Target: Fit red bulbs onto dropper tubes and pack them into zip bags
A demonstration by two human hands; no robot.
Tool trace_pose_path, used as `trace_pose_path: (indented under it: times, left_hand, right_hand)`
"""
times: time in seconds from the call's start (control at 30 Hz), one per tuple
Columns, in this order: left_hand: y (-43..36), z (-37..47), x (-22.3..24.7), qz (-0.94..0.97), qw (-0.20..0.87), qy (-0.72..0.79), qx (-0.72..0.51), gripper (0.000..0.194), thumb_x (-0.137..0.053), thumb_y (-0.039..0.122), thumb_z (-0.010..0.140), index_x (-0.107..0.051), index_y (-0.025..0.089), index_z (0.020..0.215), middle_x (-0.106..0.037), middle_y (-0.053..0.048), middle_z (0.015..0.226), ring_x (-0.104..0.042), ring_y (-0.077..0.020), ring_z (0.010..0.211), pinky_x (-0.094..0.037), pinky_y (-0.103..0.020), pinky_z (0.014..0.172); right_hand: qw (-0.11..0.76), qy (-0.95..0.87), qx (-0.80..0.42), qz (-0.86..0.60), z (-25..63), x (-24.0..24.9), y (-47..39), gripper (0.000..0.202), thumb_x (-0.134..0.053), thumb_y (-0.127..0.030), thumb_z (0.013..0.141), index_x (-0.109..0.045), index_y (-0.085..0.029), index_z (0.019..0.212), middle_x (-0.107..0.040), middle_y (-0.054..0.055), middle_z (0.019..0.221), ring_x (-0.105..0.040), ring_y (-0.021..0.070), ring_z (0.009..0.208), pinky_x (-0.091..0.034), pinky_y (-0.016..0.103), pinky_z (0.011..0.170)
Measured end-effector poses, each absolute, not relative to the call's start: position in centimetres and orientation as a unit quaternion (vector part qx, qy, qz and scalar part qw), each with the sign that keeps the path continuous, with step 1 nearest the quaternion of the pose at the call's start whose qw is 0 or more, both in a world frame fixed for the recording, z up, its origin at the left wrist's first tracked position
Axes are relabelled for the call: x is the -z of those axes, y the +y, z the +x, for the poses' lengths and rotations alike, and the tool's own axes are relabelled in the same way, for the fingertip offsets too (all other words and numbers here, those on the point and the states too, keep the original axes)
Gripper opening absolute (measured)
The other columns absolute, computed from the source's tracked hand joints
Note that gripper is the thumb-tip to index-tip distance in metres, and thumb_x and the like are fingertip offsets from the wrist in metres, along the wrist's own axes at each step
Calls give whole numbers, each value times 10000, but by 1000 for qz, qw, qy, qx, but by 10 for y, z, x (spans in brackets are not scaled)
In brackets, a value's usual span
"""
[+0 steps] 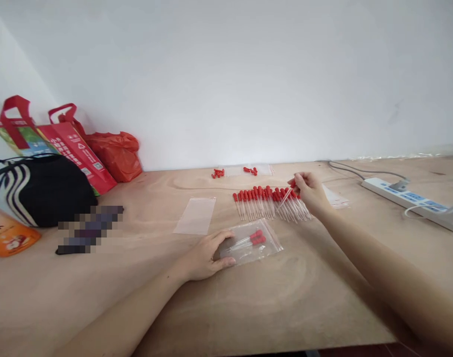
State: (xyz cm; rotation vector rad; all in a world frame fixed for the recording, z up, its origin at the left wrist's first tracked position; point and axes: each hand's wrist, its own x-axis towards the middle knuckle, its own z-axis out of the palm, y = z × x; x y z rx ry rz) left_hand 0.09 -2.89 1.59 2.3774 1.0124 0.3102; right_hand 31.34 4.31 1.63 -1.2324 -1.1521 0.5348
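My left hand (pixel 207 255) rests on the wooden table with thumb and fingers apart, touching the left end of a clear zip bag (pixel 269 253). Inside that bag lie a few red-capped droppers (pixel 258 237). My right hand (pixel 308 187) pinches a dropper (pixel 285 198) by its red bulb, its clear tip slanting down to the left. Below and left of this hand, a long row of red-capped droppers (pixel 254 202) lies side by side, bulbs toward the wall. A flat clear bag (pixel 195 215) lies left of the row.
Red bulbs (pixel 218 173) and a clear bag (pixel 233 170) are by the wall. More bags (pixel 336 197) lie behind my right hand. A white power strip (pixel 412 201) with cables is at right. Shopping bags (pixel 75 151), a black bag (pixel 58 191) and an orange package (pixel 14 235) stand left.
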Motion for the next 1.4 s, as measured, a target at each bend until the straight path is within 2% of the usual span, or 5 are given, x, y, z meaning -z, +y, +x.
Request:
trace_pose_path:
  times: [0.1, 0.2, 1.0, 1.17, 1.4]
  left_hand:
    - [-29, 1, -16, 881, 262, 377, -116, 447, -528, 369, 780, -394, 236, 1185, -426, -55, 1281, -415, -216, 1148, -337, -361, 954]
    - [-29, 1, -17, 880, 261, 379, -117, 453, -525, 383, 780, -391, 241, 1189, -426, -57, 1281, -408, -224, 1154, -332, -379, 959]
    - [-29, 2, -19, 879, 261, 385, -102, 470, -499, 430, 791, -359, 254, 1203, -415, -54, 1291, -417, -228, 1140, -343, -376, 938]
    - [-29, 4, -20, 879, 260, 386, -104, 471, -497, 437, 790, -366, 252, 1204, -424, -51, 1283, -417, -228, 1141, -342, -374, 942]
    - [-28, 3, -18, 883, 259, 373, -117, 462, -512, 416, 784, -380, 240, 1190, -441, -62, 1266, -429, -230, 1129, -351, -376, 934]
  right_hand:
    - [703, -422, -264, -508, 309, 4, 17, 326, -543, -507, 701, -460, -197, 758, -576, -13, 651, -462, 72, 485, -388, 199, 455]
    - [710, -368, -327, -504, 302, 18, 1, 327, -567, -504, 680, -469, -194, 714, -571, -8, 643, -459, 68, 477, -388, 191, 439]
    - [610, -267, -587, -460, 256, 12, -25, 100, -573, -160, 747, -541, -156, 653, -592, 21, 603, -595, 87, 562, -534, 185, 577]
    - [553, -318, -591, -493, 250, 12, -24, 78, -613, -89, 673, -563, -143, 699, -584, -8, 551, -546, 60, 437, -481, 147, 423]
    - [484, -436, -531, -542, 245, 14, -17, 142, -657, -212, 622, -539, -147, 667, -505, -63, 413, -418, 47, 290, -314, 141, 256]
